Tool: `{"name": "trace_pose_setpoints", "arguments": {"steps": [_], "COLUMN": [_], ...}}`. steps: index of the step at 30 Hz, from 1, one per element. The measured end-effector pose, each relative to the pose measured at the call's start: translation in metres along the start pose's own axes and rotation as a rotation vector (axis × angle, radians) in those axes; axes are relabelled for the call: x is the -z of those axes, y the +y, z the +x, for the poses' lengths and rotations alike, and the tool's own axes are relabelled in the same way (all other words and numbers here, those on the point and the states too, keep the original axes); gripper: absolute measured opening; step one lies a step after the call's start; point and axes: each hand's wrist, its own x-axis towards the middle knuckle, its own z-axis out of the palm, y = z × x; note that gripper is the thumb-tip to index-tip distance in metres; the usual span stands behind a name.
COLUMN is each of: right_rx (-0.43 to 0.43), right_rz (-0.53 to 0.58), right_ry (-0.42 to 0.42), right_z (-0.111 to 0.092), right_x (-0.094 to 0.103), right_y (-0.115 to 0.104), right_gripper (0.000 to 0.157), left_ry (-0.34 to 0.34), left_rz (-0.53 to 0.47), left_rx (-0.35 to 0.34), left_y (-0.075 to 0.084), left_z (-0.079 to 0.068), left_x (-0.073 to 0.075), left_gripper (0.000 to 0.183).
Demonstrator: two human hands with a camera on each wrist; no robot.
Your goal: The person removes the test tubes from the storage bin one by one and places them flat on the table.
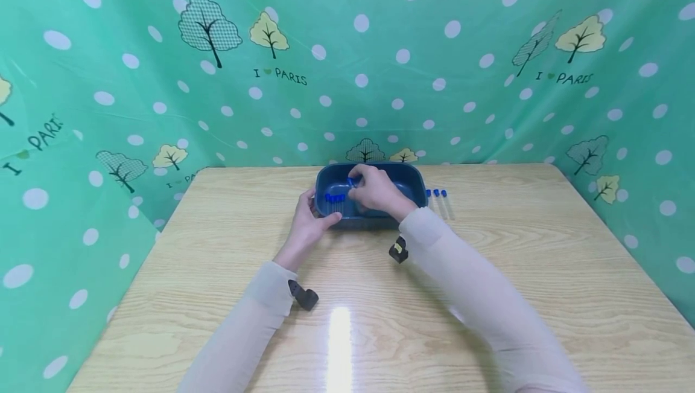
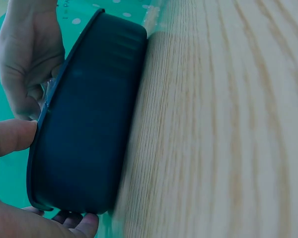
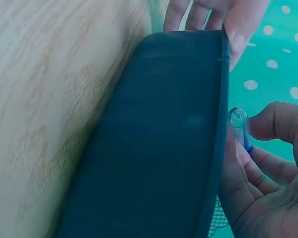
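A dark blue plastic basin (image 1: pixel 374 223) stands on the table. My left hand (image 1: pixel 308 224) grips its left end, the thumb at the front rim and the other fingers round the outer wall. Over the basin's inside, my right hand (image 1: pixel 376 190) pinches a clear test tube (image 3: pixel 241 130) with a blue cap between thumb and fingers. In the right wrist view the tube's rounded glass end points toward the camera, beside the basin's rim. Several capped test tubes (image 1: pixel 335 198) lie side by side in the left part of the basin.
Three more blue-capped test tubes (image 1: pixel 441 203) lie on the wooden table (image 1: pixel 244 212) just right of the basin. A green dotted cloth (image 1: pixel 336 67) hangs behind the table and along both sides. Dark wrist cameras (image 1: pixel 305 296) sit on both sleeves.
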Motion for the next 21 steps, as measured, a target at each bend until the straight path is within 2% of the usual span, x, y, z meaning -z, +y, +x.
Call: {"name": "trace_pose_setpoints", "arguments": {"steps": [21], "right_rx": [0.05], "right_rz": [0.015], "right_ry": [-0.002], "right_z": [-0.034], "right_x": [0.012], "right_y": [0.007], "right_gripper": [0.046], "left_ry": [0.0], "left_rz": [-0.013], "left_rx": [-0.016], "left_y": [-0.003], "left_z": [0.001], "left_x": [0.0], "left_gripper": [0.085]}}
